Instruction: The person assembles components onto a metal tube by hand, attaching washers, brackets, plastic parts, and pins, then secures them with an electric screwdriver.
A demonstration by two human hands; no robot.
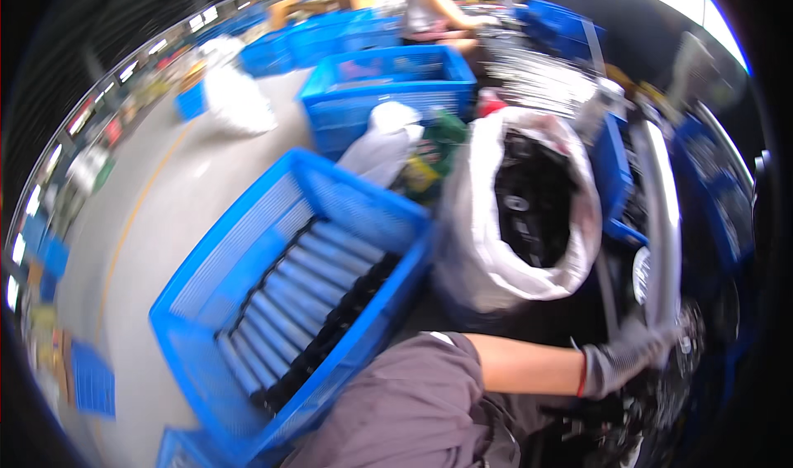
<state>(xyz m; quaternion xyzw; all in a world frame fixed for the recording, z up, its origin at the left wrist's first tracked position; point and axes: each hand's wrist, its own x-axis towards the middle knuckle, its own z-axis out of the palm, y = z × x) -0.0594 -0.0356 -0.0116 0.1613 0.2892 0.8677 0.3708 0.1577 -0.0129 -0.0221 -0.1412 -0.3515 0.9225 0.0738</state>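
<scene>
My left hand (632,361), in a grey knit glove, reaches to the right beside a pale upright bar (663,245). Its fingers are smeared by motion, so whether they grip anything cannot be made out. Dark, shiny small parts (611,422) lie below and around this hand. A grey sleeve and bare forearm lead to it, with a red band at the wrist. My right hand does not show. Left of my arm, a blue plastic crate (186,299) holds a row of pale blue tubes (289,303) with black ends.
Ahead stands a white sack (471,237) full of black pieces (533,195). Farther off are another blue crate (388,104), a white bag (384,142) and a seated person (434,14). A narrow blue bin (613,179) stands right of the sack. Grey floor (169,220) lies left.
</scene>
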